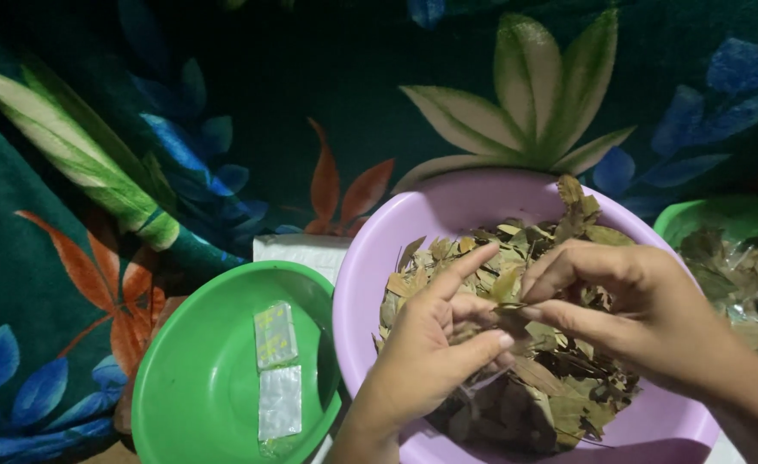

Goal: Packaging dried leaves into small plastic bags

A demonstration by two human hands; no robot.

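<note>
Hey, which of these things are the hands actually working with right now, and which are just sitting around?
In use:
left hand
right hand
dried leaves
lilac basin

Lying about:
green bowl holding two small clear packets
second green bowl with leaves in clear wrap
white cloth
floral fabric

Light: dim, warm, falling from above onto the hands' grip.
Shadows: deep inside the lilac basin (370,266) below the grip.
Glare: none.
Focus: slightly soft; far cloth murky.
</note>
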